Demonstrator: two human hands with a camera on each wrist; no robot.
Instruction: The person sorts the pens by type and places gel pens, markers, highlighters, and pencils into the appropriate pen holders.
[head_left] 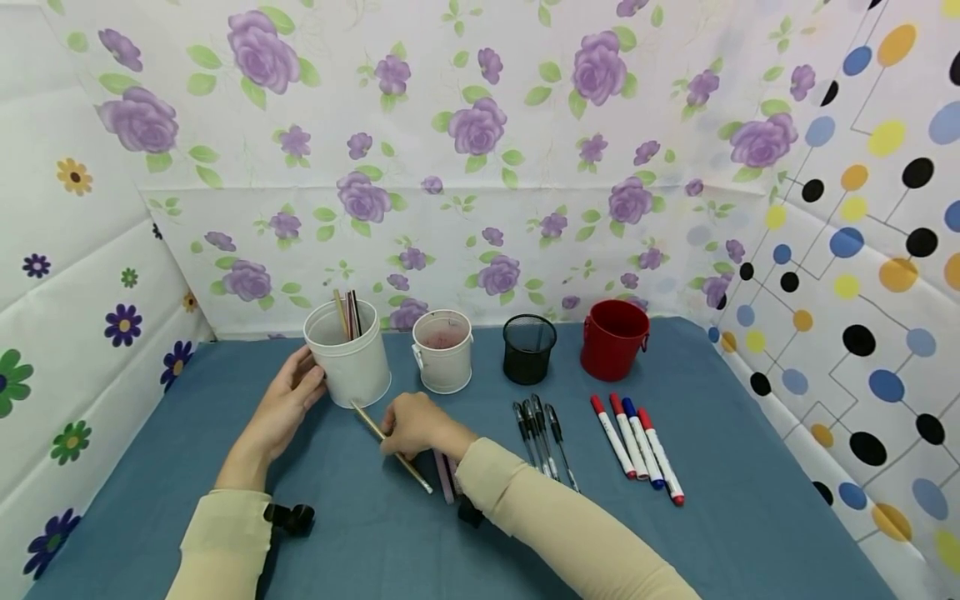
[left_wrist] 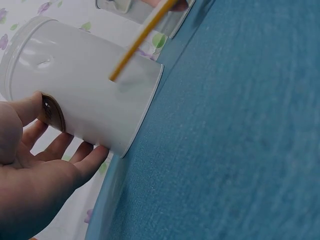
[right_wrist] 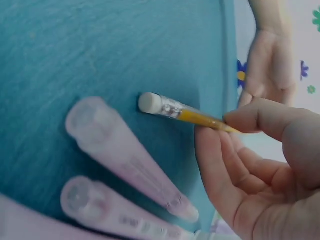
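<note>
In the head view, my left hand (head_left: 281, 404) holds the side of the large white bucket (head_left: 356, 367) at the left. Its thumb lies by a brown oval patch (left_wrist: 53, 113) on the wall, and the fingers curve along the side. Several pencils (head_left: 349, 315) stand inside that bucket. My right hand (head_left: 422, 427) pinches a yellow pencil (right_wrist: 197, 119) between thumb and fingers. The pencil slants, its white eraser end (right_wrist: 150, 103) low toward the near side and its other end close to the bucket's base. Pink translucent pens (right_wrist: 127, 157) lie beside the right hand, partly under its forearm.
A smaller white bucket (head_left: 444, 367), a black mesh cup (head_left: 527, 358) and a red bucket (head_left: 611, 354) stand in a row along the back. In front of them lie several black-capped pens (head_left: 542, 429) and markers (head_left: 628, 435) with red or blue caps on the blue cloth (head_left: 360, 550).
</note>
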